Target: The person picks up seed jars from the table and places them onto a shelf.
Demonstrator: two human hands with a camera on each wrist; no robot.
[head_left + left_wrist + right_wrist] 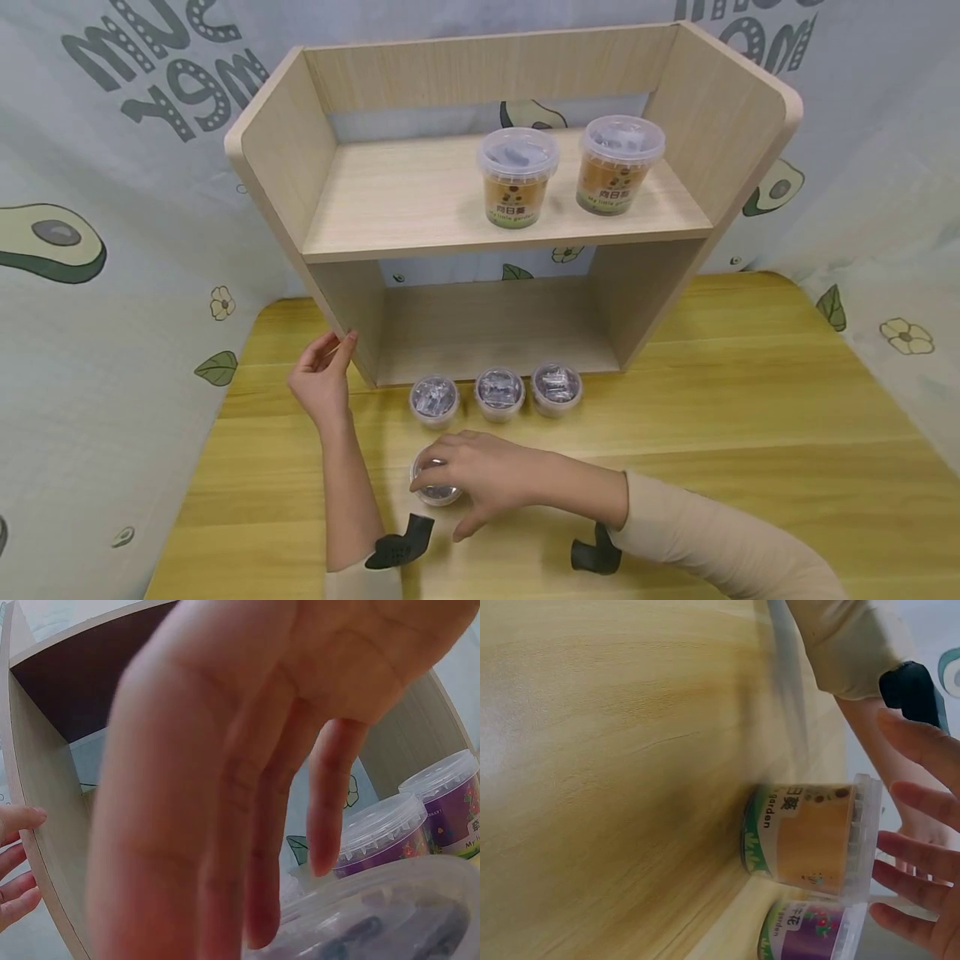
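Observation:
My left hand grips the front edge of the left side panel of a pale wooden shelf, thumb on the inner side; this hand also shows at the left of the left wrist view. My right hand hovers over a lidded plastic cup on the table, fingers spread and partly covering its lid. In the right wrist view the fingertips lie right at the lid of this orange-labelled cup, and the thumb is apart from it. Behind it stands a purple-labelled cup.
Three lidded cups, a left one, a middle one and a right one, line the shelf's front edge. Two orange-labelled cups stand on the upper tier. A patterned cloth hangs around the yellow wooden table.

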